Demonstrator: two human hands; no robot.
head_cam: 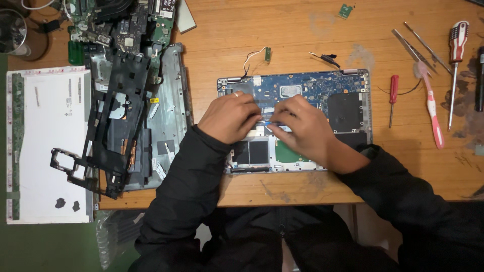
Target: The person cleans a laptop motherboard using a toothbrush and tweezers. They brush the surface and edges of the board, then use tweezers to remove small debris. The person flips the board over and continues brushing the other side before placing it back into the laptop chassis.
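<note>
A: What is seen around the work?

B: An opened laptop base (pixel 348 108) is laid on the wooden bench (pixel 302 35), near its front edge. To its left, a stack of stripped laptop shells and a black frame (pixel 121 121) is piled, with a white display panel (pixel 48 146) beyond it. To the right, a red-handled screwdriver (pixel 392 95), a pink toothbrush (pixel 432 108), tweezers (pixel 413 48) and a larger striped-handle screwdriver (pixel 456 60) are set out, well apart from the base. A small green board (pixel 345 10) lies near the far edge.

A: How is the base oriented?

B: Its long axis runs left to right, with the hinges turned away from the person.

A: And the hands?

B: The left hand (pixel 229 117) and right hand (pixel 302 126) are held over the blue circuit board (pixel 312 90), fingers (pixel 259 118) curled and meeting at its middle. Whatever is pinched there is hidden, so the grip cannot be told. Much of the board is covered by both hands.
</note>
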